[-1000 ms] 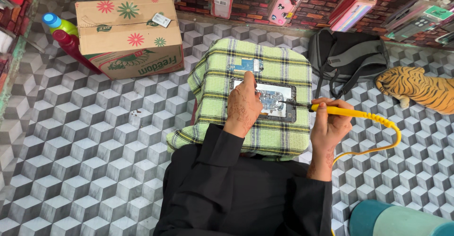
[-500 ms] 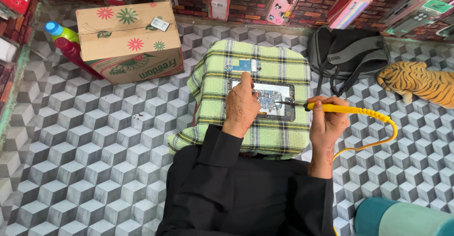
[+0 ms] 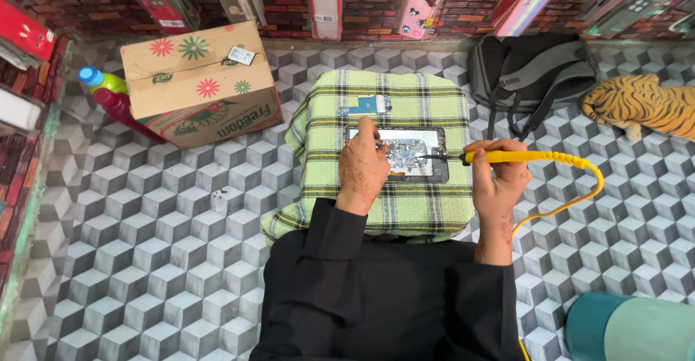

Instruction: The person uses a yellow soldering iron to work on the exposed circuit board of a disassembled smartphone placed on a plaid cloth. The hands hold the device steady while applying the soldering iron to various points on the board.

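While you work: the opened phone lies flat on the plaid cushion.
Left hand: yours presses on the phone's left end.
Right hand: gripping the yellow soldering iron, tip on the board.
Nearby: cardboard box, black backpack.

The green checked cloth in the middle looks soft and matt. The opened phone on it shines like metal. The yellow tool handle looks like smooth plastic. The box, upper left, is plain cardboard.
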Motion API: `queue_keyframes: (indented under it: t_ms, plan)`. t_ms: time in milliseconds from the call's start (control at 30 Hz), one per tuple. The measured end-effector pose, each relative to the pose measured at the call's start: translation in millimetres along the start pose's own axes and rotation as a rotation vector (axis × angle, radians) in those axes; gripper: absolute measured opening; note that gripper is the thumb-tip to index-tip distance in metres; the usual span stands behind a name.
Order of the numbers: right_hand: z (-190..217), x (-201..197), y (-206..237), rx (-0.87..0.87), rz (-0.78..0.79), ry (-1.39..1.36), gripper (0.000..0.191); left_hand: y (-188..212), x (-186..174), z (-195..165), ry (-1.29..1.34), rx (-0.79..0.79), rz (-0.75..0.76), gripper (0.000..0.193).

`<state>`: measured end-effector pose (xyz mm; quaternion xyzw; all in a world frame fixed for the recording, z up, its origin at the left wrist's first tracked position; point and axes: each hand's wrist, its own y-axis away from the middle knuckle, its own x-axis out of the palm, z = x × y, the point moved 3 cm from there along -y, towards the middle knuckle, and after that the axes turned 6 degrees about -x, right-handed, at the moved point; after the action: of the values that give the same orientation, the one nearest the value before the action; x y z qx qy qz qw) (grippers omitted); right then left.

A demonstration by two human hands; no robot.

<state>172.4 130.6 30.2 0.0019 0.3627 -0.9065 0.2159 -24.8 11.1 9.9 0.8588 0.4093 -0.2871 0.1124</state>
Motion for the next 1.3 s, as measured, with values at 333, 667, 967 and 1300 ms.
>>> queue_keyframes:
  t_ms: [333,667,967,1300]
  plan:
    - [4.1,-0.3,-2.6,0.030,-0.005,0.072,0.013,2.6,-3.3,1.3,0.020,-0.003,0.026,0.031]
    - [-0.8,-1.4,-3.2,0.085,-0.019,0.021,0.016,2.5,-1.7,4.3,0.044,0.076,0.016,0.030]
    - [1.7,-0.6,-4.1,0.060,-0.004,0.105,0.016,4.1,-6.8,11.3,0.087,0.069,0.014,0.028]
    - [1.7,-1.8,-6.1,0.028,0.008,0.117,0.020,5.2,-9.7,12.5,0.102,0.115,-0.004,0.026]
